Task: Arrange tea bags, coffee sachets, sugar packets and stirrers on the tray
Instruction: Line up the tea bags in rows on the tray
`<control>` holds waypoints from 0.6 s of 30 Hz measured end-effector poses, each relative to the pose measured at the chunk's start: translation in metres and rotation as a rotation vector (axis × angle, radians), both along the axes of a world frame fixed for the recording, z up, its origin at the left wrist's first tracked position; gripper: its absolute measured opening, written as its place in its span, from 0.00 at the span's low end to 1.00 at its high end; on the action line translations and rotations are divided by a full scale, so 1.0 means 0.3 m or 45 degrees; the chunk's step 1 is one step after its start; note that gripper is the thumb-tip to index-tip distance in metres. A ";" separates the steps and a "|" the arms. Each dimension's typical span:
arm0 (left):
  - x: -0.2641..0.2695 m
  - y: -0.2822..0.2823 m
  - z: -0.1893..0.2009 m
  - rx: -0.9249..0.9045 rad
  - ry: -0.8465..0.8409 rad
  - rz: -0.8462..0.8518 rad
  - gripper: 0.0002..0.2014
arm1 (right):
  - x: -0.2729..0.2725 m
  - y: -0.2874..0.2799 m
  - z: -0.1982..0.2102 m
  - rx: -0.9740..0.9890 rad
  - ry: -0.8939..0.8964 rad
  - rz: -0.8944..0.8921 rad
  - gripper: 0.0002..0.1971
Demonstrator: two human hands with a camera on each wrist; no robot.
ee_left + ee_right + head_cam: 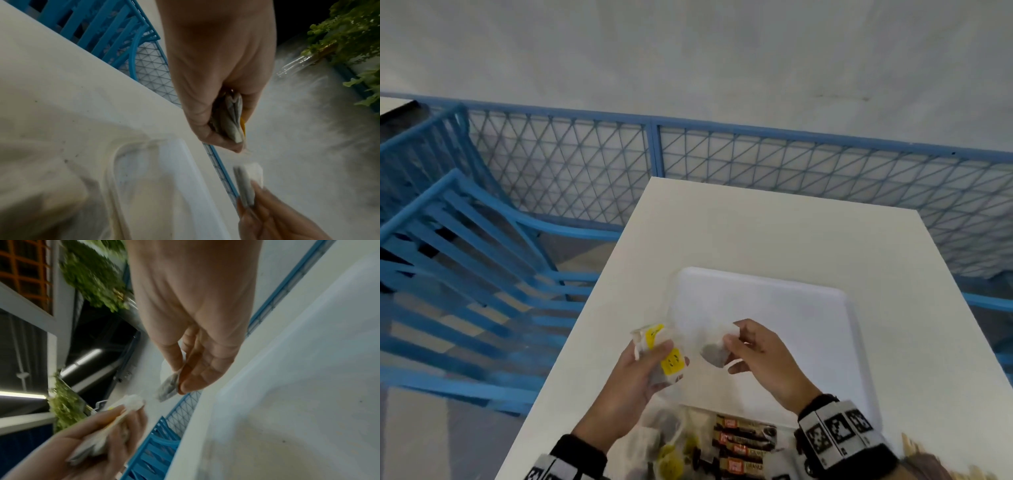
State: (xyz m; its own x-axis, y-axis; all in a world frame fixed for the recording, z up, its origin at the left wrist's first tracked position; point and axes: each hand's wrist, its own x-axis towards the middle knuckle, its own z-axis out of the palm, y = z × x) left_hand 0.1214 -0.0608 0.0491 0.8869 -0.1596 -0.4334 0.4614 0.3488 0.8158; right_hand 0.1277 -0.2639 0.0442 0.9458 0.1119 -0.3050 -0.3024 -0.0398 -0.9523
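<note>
A white tray [801, 308] lies on the white table [756, 233]. My left hand [650, 363] grips a bunch of tea bags with yellow tags [671, 361] above the tray's left edge; the bunch [232, 120] shows between its fingers in the left wrist view. My right hand [743, 346] pinches a single tea bag [714, 353] over the tray's near left part, seen again as a grey tea bag [168, 387] in the right wrist view. The two hands are close together, not touching.
Near the table's front edge lie more tea bags with yellow tags [671, 455] and several brown coffee sachets [743, 442]. Wooden stirrers [914, 448] show at the bottom right. Blue chairs [465, 274] stand left of the table, a blue mesh fence [756, 164] behind it.
</note>
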 end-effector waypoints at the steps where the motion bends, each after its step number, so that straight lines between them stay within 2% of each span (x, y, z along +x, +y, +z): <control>1: 0.018 0.020 -0.010 0.001 0.013 0.028 0.10 | 0.026 0.000 -0.017 -0.034 0.023 0.000 0.02; 4: 0.069 0.079 -0.040 0.008 0.051 0.102 0.12 | 0.131 0.010 -0.071 -0.144 0.053 -0.028 0.01; 11: 0.155 0.164 -0.099 0.051 0.157 0.258 0.15 | 0.378 0.072 -0.200 -0.346 0.061 -0.033 0.09; 18: 0.193 0.186 -0.125 0.101 0.174 0.232 0.10 | 0.534 0.105 -0.272 -0.456 0.045 -0.100 0.13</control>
